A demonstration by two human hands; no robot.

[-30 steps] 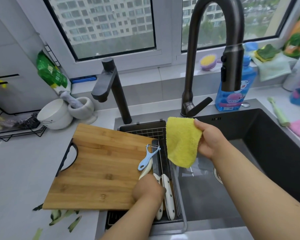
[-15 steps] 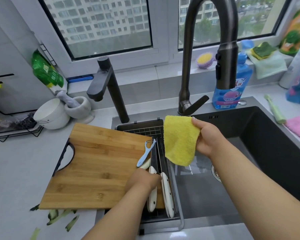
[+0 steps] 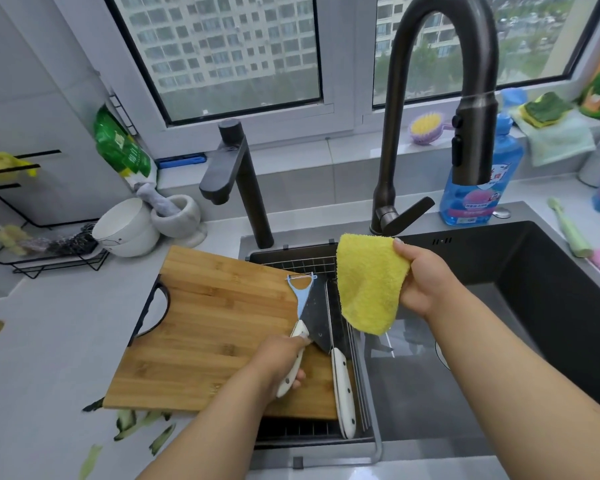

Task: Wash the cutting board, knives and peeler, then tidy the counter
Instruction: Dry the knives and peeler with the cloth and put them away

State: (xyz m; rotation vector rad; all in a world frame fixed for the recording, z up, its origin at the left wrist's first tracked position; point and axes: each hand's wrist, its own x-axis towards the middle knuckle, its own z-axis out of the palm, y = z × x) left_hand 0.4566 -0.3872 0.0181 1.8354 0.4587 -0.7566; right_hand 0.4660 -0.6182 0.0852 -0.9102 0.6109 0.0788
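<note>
A bamboo cutting board [image 3: 215, 327] lies half on the counter, half over a wire rack [image 3: 312, 431] in the sink. My left hand [image 3: 278, 362] grips the white handle of a dark-bladed knife [image 3: 314, 317], its blade tilted up off the board's right edge. A blue peeler [image 3: 300, 289] leans against that blade. A second white-handled knife [image 3: 342, 386] lies in the rack beside it. My right hand [image 3: 426, 285] pinches a yellow cloth [image 3: 368, 285] that hangs over the sink.
A tall dark tap [image 3: 430, 109] arches over the black sink [image 3: 548, 306]; a smaller tap [image 3: 236, 181] stands to its left. Blue dish soap [image 3: 478, 188] sits behind the sink. White bowls [image 3: 125, 226] and a mortar [image 3: 177, 216] stand behind the board. Green peelings [image 3: 139, 427] litter the counter's front.
My left hand has closed round one knife's handle and lifted its blade from the rack, carrying the peeler with it. The right hand holds the cloth much as before.
</note>
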